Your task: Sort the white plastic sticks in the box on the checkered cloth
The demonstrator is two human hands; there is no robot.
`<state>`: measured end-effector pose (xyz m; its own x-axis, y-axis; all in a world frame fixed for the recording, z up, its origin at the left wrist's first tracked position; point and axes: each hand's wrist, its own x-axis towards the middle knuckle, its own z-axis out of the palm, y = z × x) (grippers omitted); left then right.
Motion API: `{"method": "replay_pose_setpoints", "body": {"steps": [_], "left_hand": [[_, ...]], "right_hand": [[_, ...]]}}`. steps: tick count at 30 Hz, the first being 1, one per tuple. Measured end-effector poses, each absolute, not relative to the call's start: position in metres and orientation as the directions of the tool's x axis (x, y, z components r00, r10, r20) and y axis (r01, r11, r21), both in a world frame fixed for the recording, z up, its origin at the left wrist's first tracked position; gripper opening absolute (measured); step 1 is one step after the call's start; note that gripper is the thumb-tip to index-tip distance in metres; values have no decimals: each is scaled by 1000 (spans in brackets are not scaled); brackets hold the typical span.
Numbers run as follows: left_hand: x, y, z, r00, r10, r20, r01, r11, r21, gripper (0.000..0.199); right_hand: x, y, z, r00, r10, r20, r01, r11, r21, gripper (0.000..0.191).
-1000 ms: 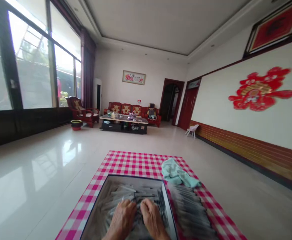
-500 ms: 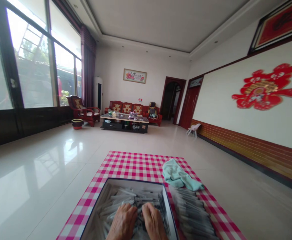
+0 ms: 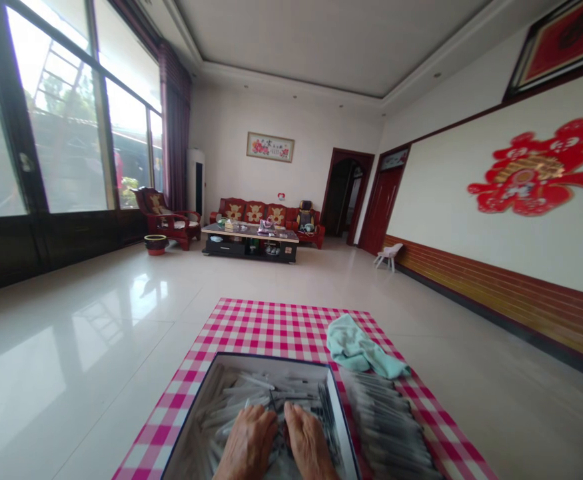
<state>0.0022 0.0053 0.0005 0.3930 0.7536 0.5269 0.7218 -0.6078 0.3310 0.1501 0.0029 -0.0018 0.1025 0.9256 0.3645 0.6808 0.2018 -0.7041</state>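
My left hand (image 3: 250, 437) and my right hand (image 3: 306, 440) are side by side over an open box (image 3: 338, 413) with a dark blue rim and white inner walls. The fingers of both are curled in. A thin dark piece shows by my left fingertips, and something dark lies at my right fingers; the hands hide most of what they grip. Inside the box are many loose clear pen barrels (image 3: 254, 380), with thin black pen pieces (image 3: 325, 400) along the right side. Right of the box, a row of clear pens with dark parts (image 3: 388, 420) lies side by side, blurred.
The box rests on a pink-and-white checked tablecloth (image 3: 271, 323). A crumpled mint-green cloth (image 3: 364, 350) lies beyond the pens. Farther off are a low table (image 3: 248, 247), a red wooden sofa (image 3: 251, 212), an armchair (image 3: 168, 223) and a small stool (image 3: 388, 255).
The view has shifted slightly. Both hands stay close together over the box, fingers still curled, with only small movement. The box, pens and cloth look the same.
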Motion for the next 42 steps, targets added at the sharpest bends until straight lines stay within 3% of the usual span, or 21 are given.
{"method": "replay_pose_setpoints", "body": {"steps": [4,12,16,20,23,27,32,38,42], "left_hand": [[2,5,2,395,770,502,739,-591,324,23],[3,2,9,415,765,493,745,-597,298,24],[1,4,10,385,684,620,687,-661,302,15],[-2,9,7,220,652,726,671,-641,372,15],[-4,12,4,95,780,618,689,-500,525,26],[-6,15,5,-15,937,348,626,-263,734,44],[-8,19,7,-13,974,227,281,-214,935,45],[-7,20,9,89,991,102,-151,-88,985,49],[-7,21,8,37,990,135,-152,-128,980,54]], "right_hand": [[150,2,-1,31,943,331,691,219,-689,44],[149,4,-3,72,956,285,687,160,-709,61],[151,4,2,108,960,259,677,120,-726,64],[157,4,11,230,958,172,585,5,-811,64],[158,3,16,237,969,74,440,-39,-897,59],[151,-1,21,138,990,27,327,-20,-945,56],[142,-12,35,-65,994,88,367,106,-924,57],[140,-22,40,-305,952,24,334,131,-934,53],[143,-14,31,-195,977,81,414,157,-897,43]]}}
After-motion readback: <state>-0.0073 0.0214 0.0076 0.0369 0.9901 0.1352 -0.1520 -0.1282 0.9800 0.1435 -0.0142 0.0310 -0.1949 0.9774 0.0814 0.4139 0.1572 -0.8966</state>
